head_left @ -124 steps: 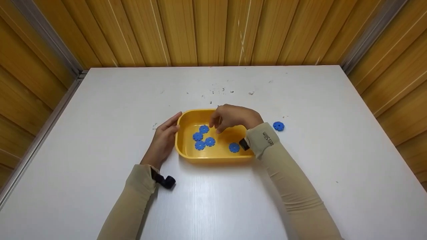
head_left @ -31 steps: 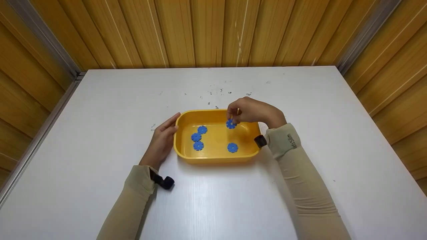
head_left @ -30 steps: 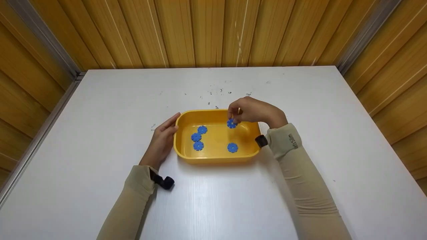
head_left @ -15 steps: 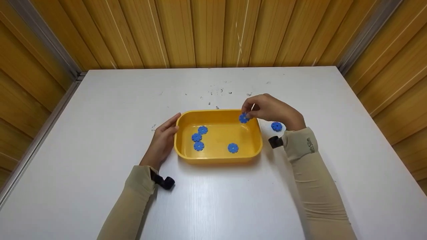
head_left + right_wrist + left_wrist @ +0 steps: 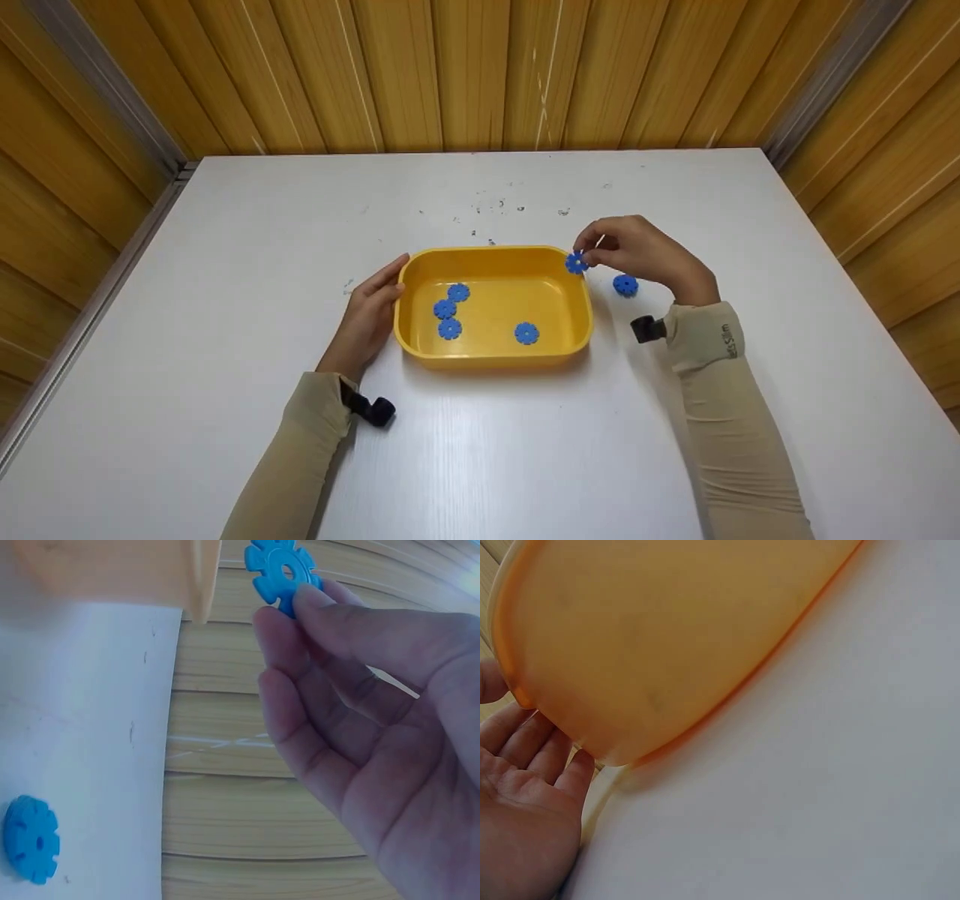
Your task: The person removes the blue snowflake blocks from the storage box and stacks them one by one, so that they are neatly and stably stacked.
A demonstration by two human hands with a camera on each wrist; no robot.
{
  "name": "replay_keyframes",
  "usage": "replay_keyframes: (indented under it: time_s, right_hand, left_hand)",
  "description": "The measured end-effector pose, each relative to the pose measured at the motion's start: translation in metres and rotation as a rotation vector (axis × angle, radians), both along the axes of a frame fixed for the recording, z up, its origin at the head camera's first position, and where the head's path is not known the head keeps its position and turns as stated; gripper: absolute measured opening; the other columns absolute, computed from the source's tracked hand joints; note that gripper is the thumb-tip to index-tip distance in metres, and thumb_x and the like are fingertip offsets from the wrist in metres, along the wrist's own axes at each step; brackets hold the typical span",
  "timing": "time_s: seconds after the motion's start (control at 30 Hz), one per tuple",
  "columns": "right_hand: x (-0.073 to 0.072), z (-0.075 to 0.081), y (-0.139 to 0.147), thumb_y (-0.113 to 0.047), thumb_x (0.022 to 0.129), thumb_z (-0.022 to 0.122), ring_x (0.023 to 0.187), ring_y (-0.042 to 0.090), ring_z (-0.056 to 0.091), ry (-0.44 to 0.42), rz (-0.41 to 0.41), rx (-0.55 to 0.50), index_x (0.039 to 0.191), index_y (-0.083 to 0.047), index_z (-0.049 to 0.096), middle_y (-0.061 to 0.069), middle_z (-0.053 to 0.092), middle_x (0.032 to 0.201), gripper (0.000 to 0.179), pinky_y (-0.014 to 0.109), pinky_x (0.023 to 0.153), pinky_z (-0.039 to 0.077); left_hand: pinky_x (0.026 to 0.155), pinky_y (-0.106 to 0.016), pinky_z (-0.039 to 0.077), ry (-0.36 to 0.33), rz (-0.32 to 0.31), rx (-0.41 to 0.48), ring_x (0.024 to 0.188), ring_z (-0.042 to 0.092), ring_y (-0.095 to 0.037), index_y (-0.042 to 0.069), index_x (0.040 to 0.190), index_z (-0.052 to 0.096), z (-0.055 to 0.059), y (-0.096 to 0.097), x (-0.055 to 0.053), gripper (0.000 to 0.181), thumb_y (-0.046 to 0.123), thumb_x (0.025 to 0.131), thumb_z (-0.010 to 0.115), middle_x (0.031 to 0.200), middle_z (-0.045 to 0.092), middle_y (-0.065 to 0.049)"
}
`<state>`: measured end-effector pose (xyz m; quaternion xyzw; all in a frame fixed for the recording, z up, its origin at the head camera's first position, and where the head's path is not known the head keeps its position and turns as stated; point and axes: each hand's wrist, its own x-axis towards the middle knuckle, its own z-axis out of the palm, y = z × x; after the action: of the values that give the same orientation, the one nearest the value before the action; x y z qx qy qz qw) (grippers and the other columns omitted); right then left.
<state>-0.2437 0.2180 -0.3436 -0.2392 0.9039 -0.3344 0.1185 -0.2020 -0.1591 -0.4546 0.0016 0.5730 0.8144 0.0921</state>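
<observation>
Pinched at its edge in the right hand (image 5: 649, 251), thumb in front and fingers behind: a toothed blue disc (image 5: 574, 264), face tipped up rather than level. Relation likely to matter most: from that pinch, off to the right and a little toward the body, the blue stack (image 5: 625, 286) lying flat on the table (image 5: 480, 465), near the underside of the right wrist and well apart from the left hand (image 5: 367, 307). No long axis to mind on round pieces; only the tilt of the pinched one against the flat lie of the other. Left of the pinch and running away from it lengthwise, the yellow tray (image 5: 487, 264); directly behind the pinched disc in the head view, the tray's far right corner. Inside, farther left and nearer the body, a lone disc (image 5: 526, 334), then a line of three discs (image 5: 445, 309) toward the opposite end. At that end, left thumb by the rim and fingers against the wall, tips hidden by it; no telling whether clamped or merely steadying. Also hard to make out: height of the pinched disc over the rim, and the number of layers in the stack, seemingly more than one.
</observation>
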Motion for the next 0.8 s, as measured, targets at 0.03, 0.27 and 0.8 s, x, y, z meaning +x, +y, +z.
replay_keyframes:
  time_s: [0.03,0.27,0.8]
  right_hand:
    - [0.000,-0.001,0.002,-0.011,0.092,0.062,0.091,0.027,0.064,0.001,-0.008,-0.006,0.105,-0.005,0.068,0.011,0.069,0.102,0.015,0.015,0.078,0.053]
    - [0.003,-0.009,0.018,-0.011,0.093,0.062,0.091,0.028,0.064,-0.004,-0.074,0.005,0.107,-0.007,0.068,0.009,0.069,0.103,0.017,0.016,0.078,0.054]
    - [0.006,-0.033,0.054,-0.014,0.094,0.060,0.094,0.023,0.059,-0.049,-0.164,0.113,0.114,-0.008,0.067,0.011,0.067,0.111,0.022,0.033,0.089,0.052]
  left_hand:
    - [0.117,-0.027,0.027,0.000,-0.003,-0.001,0.145,0.028,-0.012,0.010,0.147,0.040,0.000,0.000,0.000,0.052,0.004,0.095,0.046,0.156,0.032,-0.001]
    - [0.117,-0.026,0.028,0.002,-0.006,-0.005,0.144,0.029,-0.010,0.010,0.146,0.042,0.001,0.001,-0.001,0.052,0.005,0.095,0.046,0.155,0.034,0.001]
    - [0.115,-0.026,0.031,-0.008,-0.005,-0.014,0.143,0.032,-0.010,0.011,0.146,0.042,0.002,0.000,0.002,0.051,0.005,0.095,0.046,0.155,0.036,0.002]
